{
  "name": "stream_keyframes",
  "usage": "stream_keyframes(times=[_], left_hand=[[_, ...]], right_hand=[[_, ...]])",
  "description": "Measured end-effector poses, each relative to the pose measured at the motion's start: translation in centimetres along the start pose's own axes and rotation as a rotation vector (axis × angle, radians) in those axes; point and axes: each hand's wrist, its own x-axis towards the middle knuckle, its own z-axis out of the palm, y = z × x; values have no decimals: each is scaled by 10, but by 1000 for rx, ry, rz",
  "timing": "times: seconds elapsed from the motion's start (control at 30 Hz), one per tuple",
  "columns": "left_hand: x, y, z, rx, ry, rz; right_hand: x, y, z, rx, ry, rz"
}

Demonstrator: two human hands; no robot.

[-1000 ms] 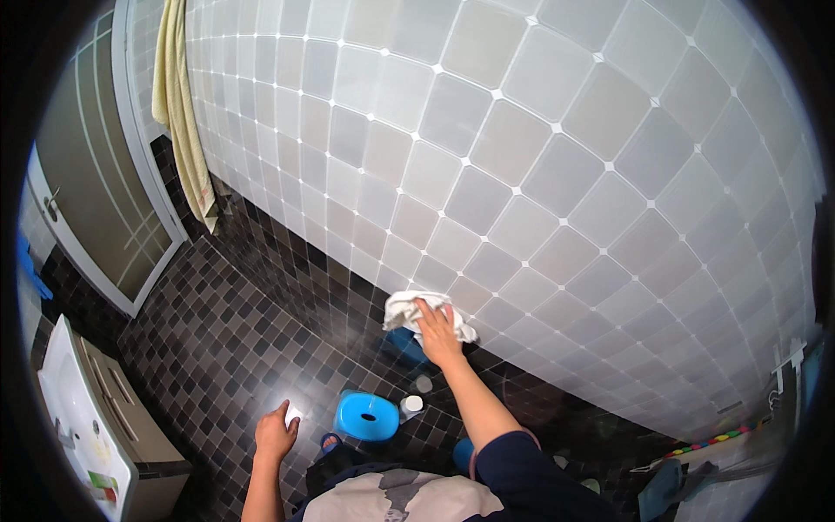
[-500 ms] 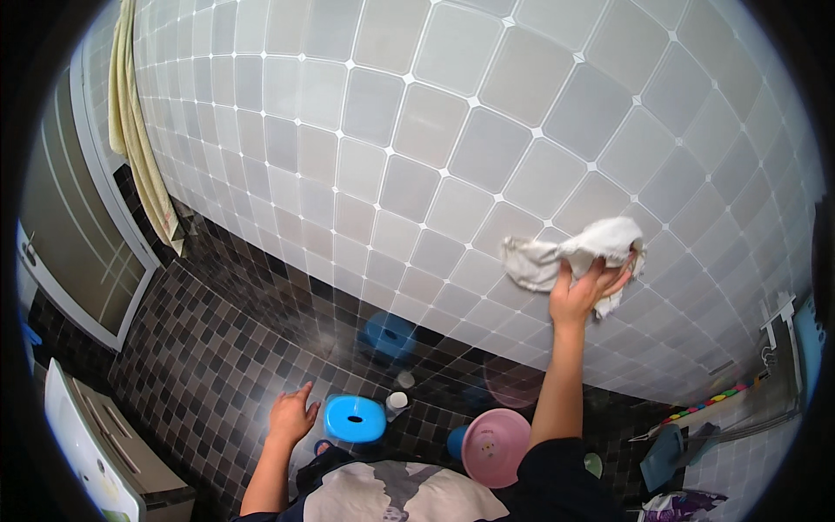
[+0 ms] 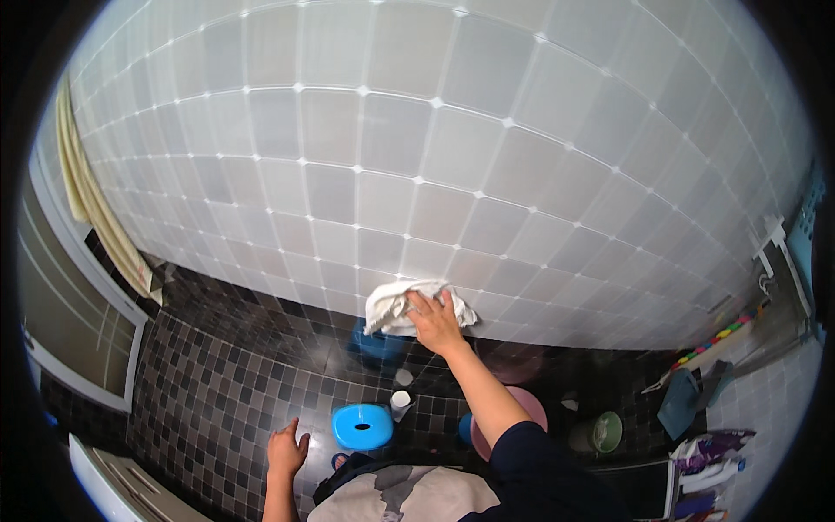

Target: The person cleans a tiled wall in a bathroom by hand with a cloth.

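Note:
A crumpled white cloth (image 3: 390, 306) lies against the light tiled wall (image 3: 396, 202), low down near the dark tile band. My right hand (image 3: 435, 324) presses it there, fingers spread over the cloth and partly sunk into its folds. At the lower left, my left hand (image 3: 286, 451) hangs in the air with its fingers apart and nothing in them. The blue plastic stool (image 3: 363, 416) with a slot in its seat is the thing nearest to that hand. Part of a pink basin (image 3: 529, 405) shows behind my right forearm, which hides the rest.
A white cup-like container (image 3: 399, 399) stands beside the stool. To the right are a green bucket (image 3: 607, 431), a blue dustpan (image 3: 679, 402) and several bottles and packs. A yellowish towel (image 3: 80, 187) hangs left, near a framed glass door (image 3: 74, 296). A white basin edge (image 3: 91, 474) shows lower left.
My right hand has carried the cloth left and down along the wall. My left hand has lowered slightly, still empty. The view has shifted, showing more of the right-hand floor.

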Motion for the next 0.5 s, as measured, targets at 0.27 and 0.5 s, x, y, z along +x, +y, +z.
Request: stream_keyframes(times=[0.27,0.5], left_hand=[[23,20,18,49,-11,120],[48,66,21,82,-37,234]], right_hand=[[-110,92,-41,-304,10,230],[-85,131,-121,-276,384,387]])
